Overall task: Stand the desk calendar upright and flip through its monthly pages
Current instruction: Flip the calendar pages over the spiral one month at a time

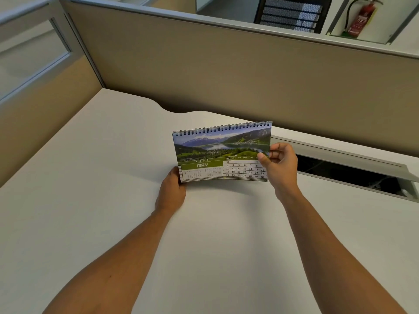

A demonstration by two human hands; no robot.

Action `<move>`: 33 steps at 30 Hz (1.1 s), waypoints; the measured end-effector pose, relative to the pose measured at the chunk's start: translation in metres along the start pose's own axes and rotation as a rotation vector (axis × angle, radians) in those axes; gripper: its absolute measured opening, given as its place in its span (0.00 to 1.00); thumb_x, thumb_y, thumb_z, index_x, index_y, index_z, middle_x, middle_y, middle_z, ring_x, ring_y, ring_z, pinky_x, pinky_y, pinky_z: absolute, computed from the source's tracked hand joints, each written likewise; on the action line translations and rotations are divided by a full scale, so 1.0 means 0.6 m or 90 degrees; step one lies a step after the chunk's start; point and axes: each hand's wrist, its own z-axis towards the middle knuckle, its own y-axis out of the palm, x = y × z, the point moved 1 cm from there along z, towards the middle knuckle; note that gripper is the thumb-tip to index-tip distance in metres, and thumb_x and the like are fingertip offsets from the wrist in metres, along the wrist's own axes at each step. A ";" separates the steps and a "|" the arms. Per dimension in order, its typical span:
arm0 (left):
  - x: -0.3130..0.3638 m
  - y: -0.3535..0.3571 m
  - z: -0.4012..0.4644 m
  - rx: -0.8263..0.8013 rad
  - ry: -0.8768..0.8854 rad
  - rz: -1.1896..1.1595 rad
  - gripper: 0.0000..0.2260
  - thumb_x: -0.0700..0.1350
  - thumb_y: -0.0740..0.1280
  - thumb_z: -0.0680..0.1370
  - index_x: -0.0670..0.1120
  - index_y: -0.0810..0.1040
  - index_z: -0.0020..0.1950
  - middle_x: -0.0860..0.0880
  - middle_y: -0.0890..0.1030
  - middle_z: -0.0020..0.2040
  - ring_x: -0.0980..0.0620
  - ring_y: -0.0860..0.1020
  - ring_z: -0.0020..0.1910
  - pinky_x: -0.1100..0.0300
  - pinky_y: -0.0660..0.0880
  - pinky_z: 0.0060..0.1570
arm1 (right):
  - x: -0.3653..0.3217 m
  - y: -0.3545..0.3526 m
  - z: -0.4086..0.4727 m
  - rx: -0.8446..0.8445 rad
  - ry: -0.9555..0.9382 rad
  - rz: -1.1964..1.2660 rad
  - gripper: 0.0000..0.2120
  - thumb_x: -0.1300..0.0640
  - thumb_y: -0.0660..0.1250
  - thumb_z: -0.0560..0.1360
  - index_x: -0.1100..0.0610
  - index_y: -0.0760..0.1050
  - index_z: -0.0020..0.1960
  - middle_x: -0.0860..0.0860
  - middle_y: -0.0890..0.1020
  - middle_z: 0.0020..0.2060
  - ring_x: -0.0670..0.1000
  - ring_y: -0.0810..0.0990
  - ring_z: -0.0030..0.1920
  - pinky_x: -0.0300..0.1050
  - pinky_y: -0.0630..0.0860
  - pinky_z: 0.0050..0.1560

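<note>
A spiral-bound desk calendar (221,152) stands upright on the white desk (90,177), near the middle. Its front page reads MAY, with a lake and mountain photo above a green band and a date grid. My left hand (171,191) grips the calendar's lower left corner. My right hand (280,165) pinches the right edge of the front page between thumb and fingers. The black wire binding runs along the top edge. The calendar's back and its stand are hidden from me.
Beige cubicle partitions (226,71) close the desk at the back and left. An open cable tray (344,168) with a raised grey lid sits in the desk to the right of the calendar. Beyond the partition are a black chair and a red fire extinguisher (360,21).
</note>
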 end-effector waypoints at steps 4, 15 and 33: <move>0.001 -0.006 -0.004 -0.004 0.021 -0.025 0.12 0.44 0.69 0.76 0.53 0.74 0.57 0.47 0.81 0.55 0.48 0.80 0.53 0.54 0.78 0.48 | -0.007 -0.016 -0.008 0.023 -0.037 -0.015 0.11 0.57 0.73 0.74 0.47 0.72 0.47 0.48 0.85 0.38 0.44 0.86 0.41 0.37 0.81 0.35; 0.010 -0.011 -0.008 -0.017 0.007 -0.040 0.17 0.59 0.70 0.70 0.54 0.73 0.54 0.47 0.83 0.54 0.46 0.82 0.52 0.47 0.80 0.50 | -0.041 -0.038 -0.019 0.010 -0.070 -0.074 0.11 0.47 0.67 0.78 0.52 0.79 0.40 0.42 0.86 0.38 0.40 0.84 0.39 0.34 0.77 0.35; 0.004 -0.002 -0.002 0.009 0.006 -0.009 0.11 0.40 0.64 0.79 0.42 0.73 0.60 0.42 0.80 0.59 0.43 0.78 0.57 0.49 0.77 0.56 | -0.142 0.008 0.002 -0.262 -0.073 -0.002 0.24 0.34 0.44 0.79 0.38 0.71 0.66 0.27 0.79 0.56 0.22 0.74 0.47 0.22 0.70 0.50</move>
